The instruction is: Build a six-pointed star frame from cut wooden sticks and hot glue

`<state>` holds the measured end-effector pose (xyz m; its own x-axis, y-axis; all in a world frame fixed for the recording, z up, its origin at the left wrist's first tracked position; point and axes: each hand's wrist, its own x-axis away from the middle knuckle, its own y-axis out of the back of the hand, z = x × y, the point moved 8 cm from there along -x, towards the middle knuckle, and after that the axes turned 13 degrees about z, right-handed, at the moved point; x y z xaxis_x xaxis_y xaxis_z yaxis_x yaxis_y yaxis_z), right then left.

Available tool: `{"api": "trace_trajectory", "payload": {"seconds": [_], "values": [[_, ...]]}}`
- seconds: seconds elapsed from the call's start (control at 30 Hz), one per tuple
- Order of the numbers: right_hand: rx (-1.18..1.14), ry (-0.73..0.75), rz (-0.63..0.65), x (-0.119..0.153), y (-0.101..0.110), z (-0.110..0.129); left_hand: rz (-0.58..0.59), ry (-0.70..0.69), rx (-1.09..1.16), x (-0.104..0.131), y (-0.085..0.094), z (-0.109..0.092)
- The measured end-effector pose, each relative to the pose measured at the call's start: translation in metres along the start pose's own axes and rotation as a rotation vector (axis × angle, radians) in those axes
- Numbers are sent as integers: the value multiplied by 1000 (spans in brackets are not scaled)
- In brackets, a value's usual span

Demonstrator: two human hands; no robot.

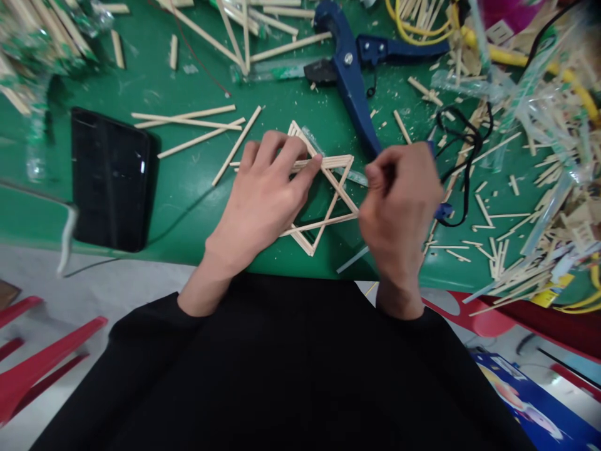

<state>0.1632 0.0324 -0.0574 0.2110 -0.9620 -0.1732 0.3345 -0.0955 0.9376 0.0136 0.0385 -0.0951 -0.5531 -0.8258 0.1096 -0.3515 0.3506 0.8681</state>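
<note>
A six-pointed star of thin wooden sticks (345,194) lies flat on the green table. My left hand (267,188) rests over its left half with fingers bent, thumb and forefinger pressing on the upper sticks; it hides that part of the star. Beside the star's right corner, my right hand (399,200) is closed in a fist, slightly blurred. Whatever it may hold is hidden by the fingers. Just past its knuckles lies a black cord (469,150) with blue parts near it. A blue hand cutter (350,69) lies above, its lower handle reaching toward my right hand.
Several loose sticks (192,119) lie left of the star, beside a black phone-like slab (110,178). Bagged sticks (51,31) fill the upper left. Broken sticks and plastic scraps (539,219) clutter the right. Red chairs (51,357) stand beyond the table's near edge.
</note>
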Motion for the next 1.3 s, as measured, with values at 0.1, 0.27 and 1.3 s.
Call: {"api": "trace_trajectory", "payload": {"seconds": [0.1,0.27,1.3], "values": [[83,5,-163,11,33,-35,-63,-34,-42,5,15,7],[91,-72,96,41,29,-109,-239,176,-231,31,50,63],[-376,60,-33,20,40,-58,-279,199,474,32,33,61]]}}
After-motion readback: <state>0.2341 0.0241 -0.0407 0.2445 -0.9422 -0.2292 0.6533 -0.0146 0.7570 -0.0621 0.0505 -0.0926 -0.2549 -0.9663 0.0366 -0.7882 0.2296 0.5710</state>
